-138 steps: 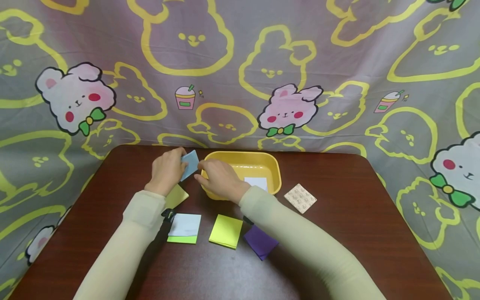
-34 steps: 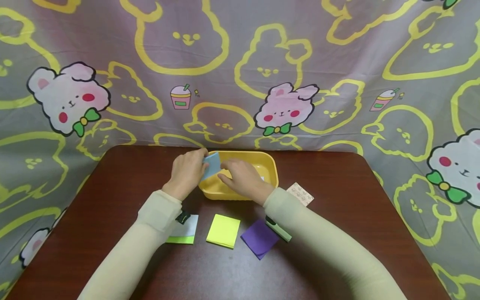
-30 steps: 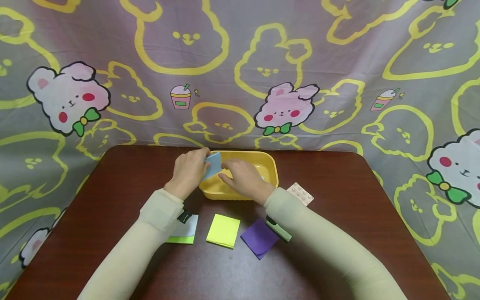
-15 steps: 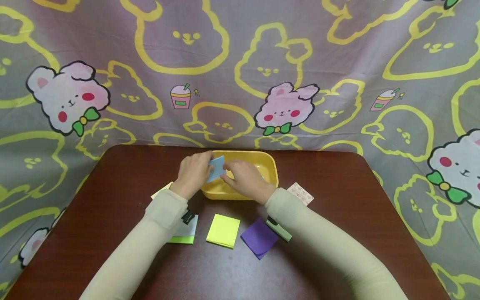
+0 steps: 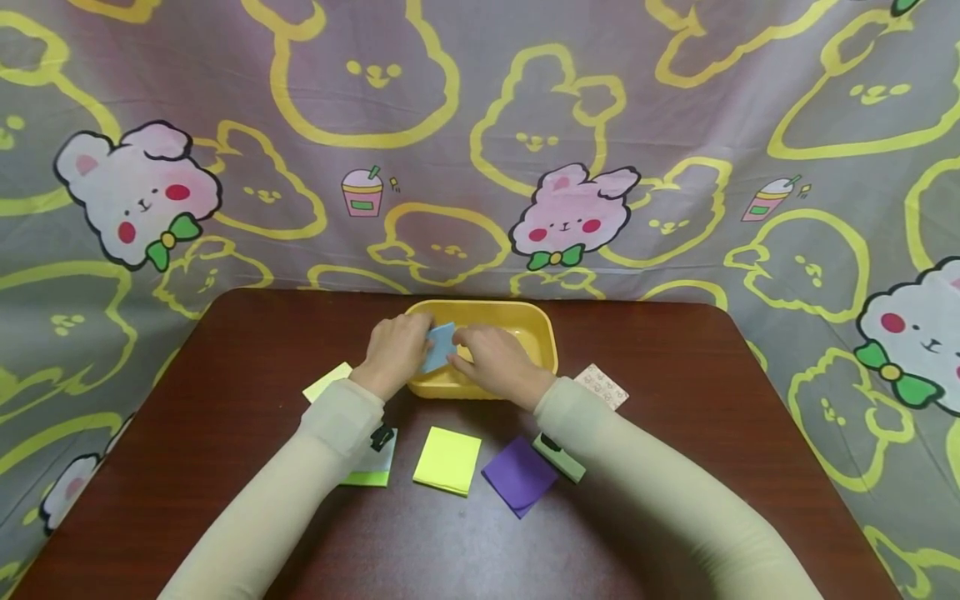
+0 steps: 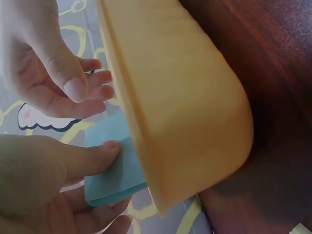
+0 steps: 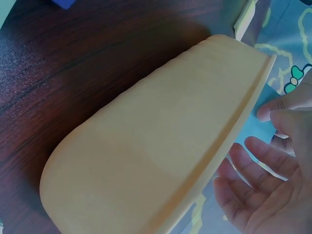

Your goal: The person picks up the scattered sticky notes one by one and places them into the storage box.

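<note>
Left hand (image 5: 393, 354) pinches light-blue square pad (image 5: 440, 348), thumb on one face, fingers behind. Pad is tilted at left end of yellow plastic tub (image 5: 457, 390), part of it hidden behind rim in left wrist view. Right hand (image 5: 498, 362) is over tub's near rim, fingers loosely bent, just beside pad; can't tell if touching. Tub sits near far edge of counter (image 5: 480, 554). Pale yellow pad (image 5: 327, 380) left of tub, patterned pad (image 5: 602, 385) right, partly behind sleeve. Toward near edge, left to right: white-and-green pad (image 5: 384, 462), bright yellow pad (image 5: 447, 461), purple pad (image 5: 520, 475).
</note>
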The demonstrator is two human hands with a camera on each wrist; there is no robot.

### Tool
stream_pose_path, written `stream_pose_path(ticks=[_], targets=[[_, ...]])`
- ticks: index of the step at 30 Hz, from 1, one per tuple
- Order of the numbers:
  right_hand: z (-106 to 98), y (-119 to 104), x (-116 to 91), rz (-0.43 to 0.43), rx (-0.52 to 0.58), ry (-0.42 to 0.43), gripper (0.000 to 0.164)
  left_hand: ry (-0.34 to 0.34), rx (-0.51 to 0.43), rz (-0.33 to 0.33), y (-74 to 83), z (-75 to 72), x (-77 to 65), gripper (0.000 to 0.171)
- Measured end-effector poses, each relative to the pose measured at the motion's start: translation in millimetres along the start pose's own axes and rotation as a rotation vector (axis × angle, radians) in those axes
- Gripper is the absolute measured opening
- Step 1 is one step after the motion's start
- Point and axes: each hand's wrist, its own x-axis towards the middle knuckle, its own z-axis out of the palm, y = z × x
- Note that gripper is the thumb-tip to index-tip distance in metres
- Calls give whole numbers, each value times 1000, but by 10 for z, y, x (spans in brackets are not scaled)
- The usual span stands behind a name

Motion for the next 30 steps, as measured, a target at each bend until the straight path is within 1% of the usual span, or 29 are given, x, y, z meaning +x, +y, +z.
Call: stream_pose_path(ticks=[7,15,22,30], targets=[[8,29,-8,-7,-3,-11,33,-42,-1,5,16,37,15,15],[30,41,-18,0,-6,-44,34,-117,-1,10,24,89,37,14],[31,39,-17,4,-5,-51,34,-146,2,-2,12,127,53,11],[37,34,-6,6,4,-54,35,-173,-1,3,10,176,73,10]])
